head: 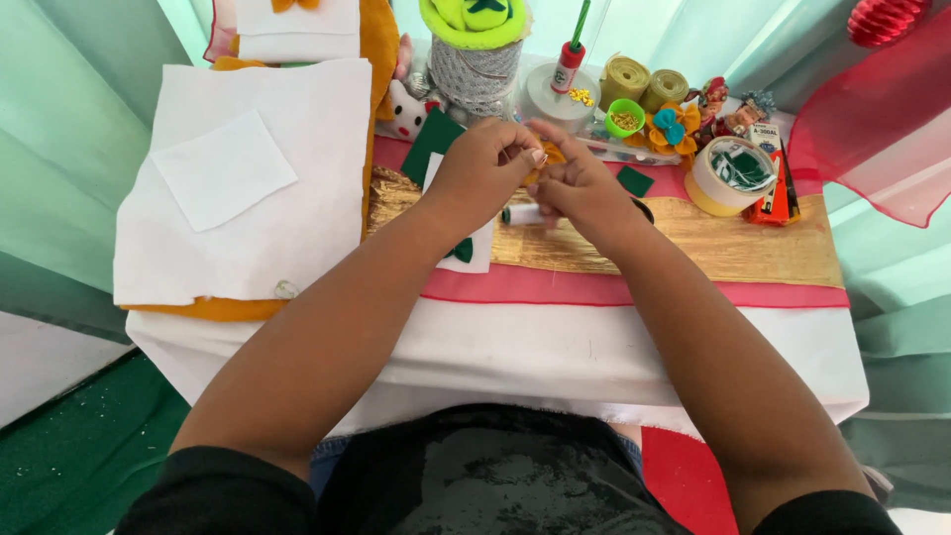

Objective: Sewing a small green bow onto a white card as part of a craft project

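Felt sheets, white over orange, lie stacked far left, leaving the gold cloth free as a work patch. Above it, left hand and right hand meet, fingertips pinching a small orange piece between them, steadying it.

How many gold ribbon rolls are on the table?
2. One gold ribbon roll stands at the table's back edge, the other roll touches its right side, just behind the little green bowl. More could hide behind the clutter.

A small orange felt piece, mostly hidden, apparently pinched above the table.
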